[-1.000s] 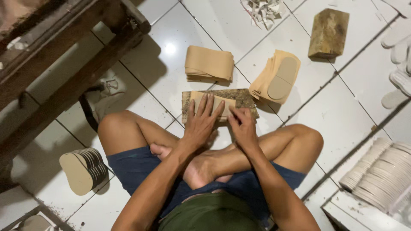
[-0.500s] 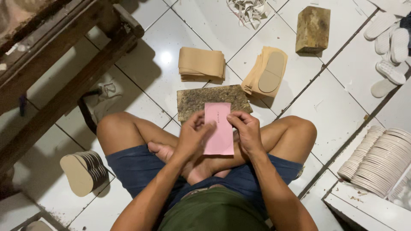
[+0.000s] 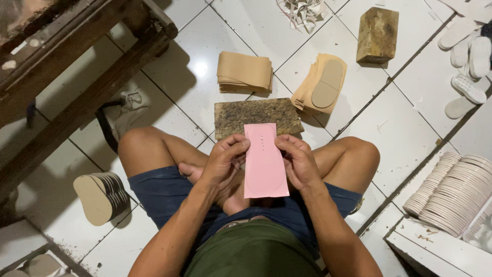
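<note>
Above crossed legs, both hands [image 3: 261, 161] pinch a pink sheet [image 3: 264, 161], fingertips hidden behind.

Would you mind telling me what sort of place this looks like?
Probably a small footwear workshop: stacked tan insoles on the tiled floor, rows of pale soles, and a pink sheet with a sole outline.

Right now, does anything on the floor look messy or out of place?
Mostly tidy stacks. One odd spot: a loose tangle of pale scraps lies on the tiles at the top edge. Both hands hold a pink sheet.
</note>
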`<state>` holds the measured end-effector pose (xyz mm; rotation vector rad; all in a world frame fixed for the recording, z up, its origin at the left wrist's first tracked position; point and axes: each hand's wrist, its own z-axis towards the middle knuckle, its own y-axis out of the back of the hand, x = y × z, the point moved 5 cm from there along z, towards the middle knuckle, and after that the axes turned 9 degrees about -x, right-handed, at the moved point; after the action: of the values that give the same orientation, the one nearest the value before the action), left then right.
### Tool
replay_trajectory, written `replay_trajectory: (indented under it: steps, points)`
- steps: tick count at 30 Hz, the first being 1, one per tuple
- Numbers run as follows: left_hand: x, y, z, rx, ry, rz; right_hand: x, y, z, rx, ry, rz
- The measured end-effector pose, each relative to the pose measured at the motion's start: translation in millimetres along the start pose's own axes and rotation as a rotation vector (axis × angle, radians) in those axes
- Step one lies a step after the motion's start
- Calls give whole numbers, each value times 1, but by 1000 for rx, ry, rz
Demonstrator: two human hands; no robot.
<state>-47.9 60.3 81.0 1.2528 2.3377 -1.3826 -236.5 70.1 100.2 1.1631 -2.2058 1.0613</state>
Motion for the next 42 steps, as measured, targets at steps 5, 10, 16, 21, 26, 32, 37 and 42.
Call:
replay_trajectory:
  steps: [5, 10, 16, 21, 26, 32, 37, 42]
  points:
    - [-18, 2, 18, -92, -70, 302, 0, 0, -2, -76, 147, -349]
    - [-28, 6, 38, -13, -187, 432, 2, -16, -3, -67, 237, -464]
    - [-40, 38, 41, -228, -224, 232, 0, -20, 4, 108, 201, -905]
    - [-49, 63, 28, -371, -419, 304, -6, 8, 57, -130, 282, -377]
    - [-19, 29, 11, 50, -945, 1907, -3, 8, 103, -368, 571, -851]
    - [-13, 31, 24, 132, -888, 2101, 3, -46, 76, -47, 946, -984]
    - [-14, 32, 35, 244, -844, 1949, 10, -83, 55, 24, 1342, -1153]
    - [-15, 40, 69, 440, -377, 2143, -37, -119, 119, 680, 1047, -1292]
